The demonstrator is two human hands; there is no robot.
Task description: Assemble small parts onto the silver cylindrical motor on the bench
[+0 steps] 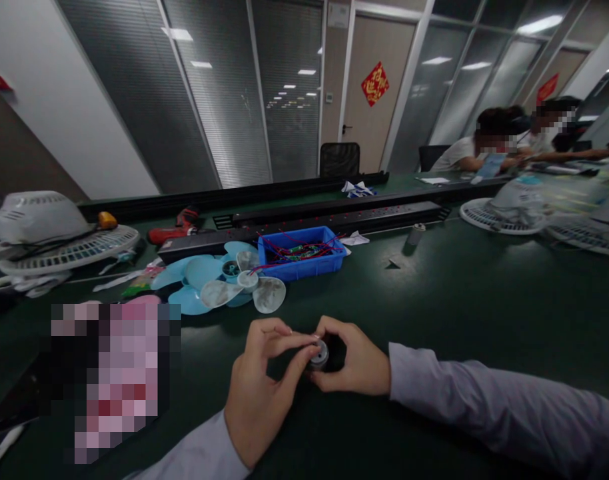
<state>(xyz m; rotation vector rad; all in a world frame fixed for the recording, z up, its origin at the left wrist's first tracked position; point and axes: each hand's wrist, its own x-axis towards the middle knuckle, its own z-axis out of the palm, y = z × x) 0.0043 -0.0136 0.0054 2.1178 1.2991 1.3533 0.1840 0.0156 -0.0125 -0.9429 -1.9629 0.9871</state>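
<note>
Both your left hand (257, 390) and right hand (357, 363) pinch the small grey metal cylindrical motor (318, 355) between them; it looks rigid, light, slippery, so grip its rim.

Both arms wear long sleeves of a pale lavender-grey cloth — smooth and lightly creased. The right sleeve (494, 400) ends in a plain straight cuff at the wrist, with soft folds along the forearm. The left sleeve (199, 457) shows only its cuff end — same fabric. The left hand (262, 393) and right hand (354, 363) are ungloved, without rings or a watch.
</note>
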